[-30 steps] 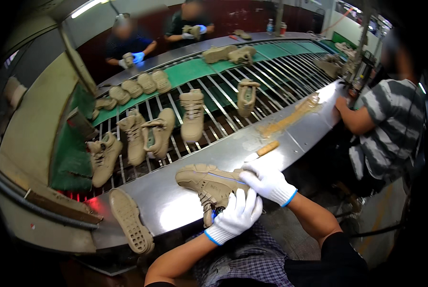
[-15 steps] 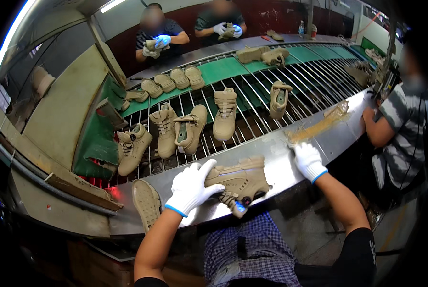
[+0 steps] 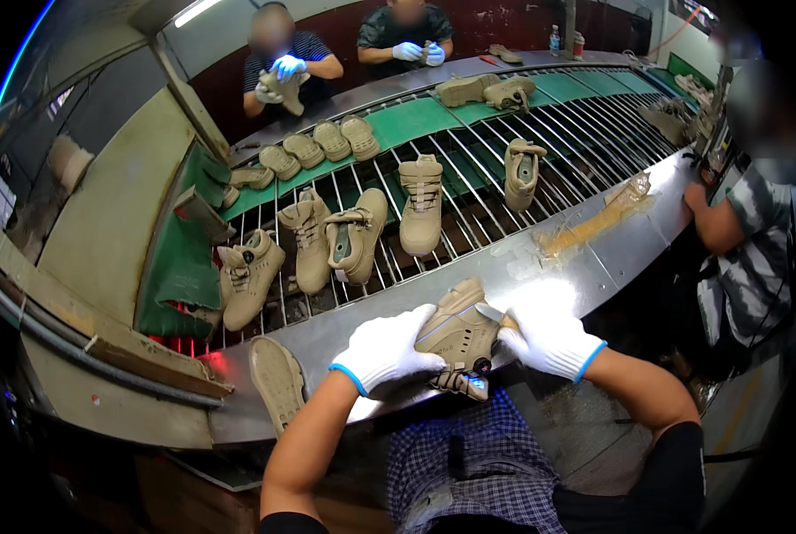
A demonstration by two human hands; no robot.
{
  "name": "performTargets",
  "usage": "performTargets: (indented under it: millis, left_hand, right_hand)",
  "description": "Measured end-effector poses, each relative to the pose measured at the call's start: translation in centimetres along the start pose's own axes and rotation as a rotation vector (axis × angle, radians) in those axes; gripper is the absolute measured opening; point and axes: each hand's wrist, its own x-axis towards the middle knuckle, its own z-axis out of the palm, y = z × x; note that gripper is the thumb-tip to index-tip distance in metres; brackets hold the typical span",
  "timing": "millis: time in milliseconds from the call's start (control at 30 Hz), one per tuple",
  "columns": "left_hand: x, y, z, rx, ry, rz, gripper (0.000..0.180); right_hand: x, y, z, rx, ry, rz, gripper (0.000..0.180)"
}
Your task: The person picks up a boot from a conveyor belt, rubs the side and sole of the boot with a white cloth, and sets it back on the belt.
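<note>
A tan lace-up shoe (image 3: pixel 458 331) lies on its side, tilted, at the front edge of the metal ledge. My left hand (image 3: pixel 391 345), in a white glove with a blue cuff, is closed around its left part. Against the shoe's right side, my right hand (image 3: pixel 551 342), gloved alike, grips a small tool with a short flat metal blade (image 3: pixel 489 311), which looks like a knife or scraper. The blade tip is at the shoe; whether it touches cannot be made out. Left of my left hand, a loose tan sole (image 3: pixel 277 378) rests on the ledge.
Several tan shoes (image 3: pixel 420 206) stand on the metal-rod conveyor (image 3: pixel 469 227) beyond the ledge (image 3: pixel 398 311). Soles (image 3: pixel 331 140) line the green strip (image 3: pixel 407 125). Brown residue (image 3: pixel 585 227) covers part of the ledge at right. Two gloved people work opposite; another person (image 3: pixel 754 222) is at right.
My right hand has come left from the residue patch to the shoe, now with the bladed tool showing. The shoe has turned, its upper end now tilted farther away.
</note>
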Motion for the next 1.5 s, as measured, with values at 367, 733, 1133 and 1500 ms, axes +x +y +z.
performTargets:
  millis: [367, 733, 1133, 1500]
  left_hand:
    - [-1.8, 0.9, 3.3, 0.175, 0.203, -0.039, 0.079]
    - [5.0, 1.6, 1.4, 0.021, 0.094, -0.192, 0.101]
    - [3.7, 2.0, 0.7, 0.098, 0.111, 0.058, 0.087]
    - [-8.2, 7.5, 9.1, -0.023, 0.576, 0.378, 0.056]
  right_hand:
    - [-1.9, -6.5, 0.1, -0.008, -0.239, -0.350, 0.037]
    - [3.9, -0.3, 1.9, 0.071, -0.003, -0.184, 0.041]
    - [2.8, 1.2, 2.9, 0.178, -0.080, -0.125, 0.041]
    - [3.5, 9.0, 4.1, -0.266, 0.406, 0.072, 0.053]
